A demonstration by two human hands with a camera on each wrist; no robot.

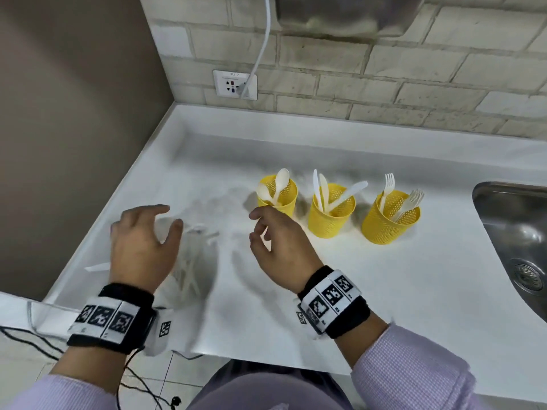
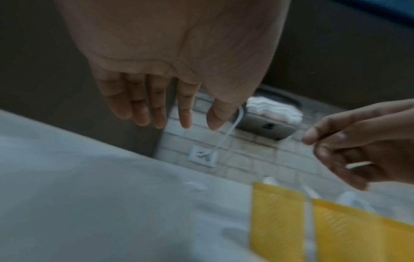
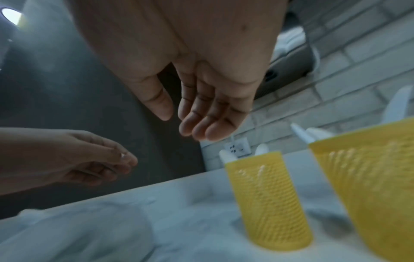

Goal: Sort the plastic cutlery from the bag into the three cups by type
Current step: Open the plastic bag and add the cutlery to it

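From the head view: three yellow cups in a row on the white counter [image 1: 384, 291], spoon cup [image 1: 277, 196] leftmost, knife cup [image 1: 331, 213] in the middle, fork cup [image 1: 390, 220] nearest the sink [image 1: 515, 232]; spoons [image 1: 279, 184] bowl-up, knives [image 1: 321, 187] blade-up and fanned, forks [image 1: 387, 187] tines-up; clear bag [image 1: 189, 261] lying blurred under and beside the left hand [image 1: 142, 247], long axis running from the counter's near edge toward the wall, pale cutlery inside lying lengthwise; one white piece [image 1: 97, 267] flat on the counter left of that hand. Left hand above the bag, fingers spread and relaxed, gripping nothing, seen plainly only from the left wrist view; right hand [image 1: 281, 247] just short of the spoon cup, fingers loosely bent, empty in the right wrist view. Behind, a brick wall with a socket [image 1: 235, 84] and white cable [image 1: 260, 48].
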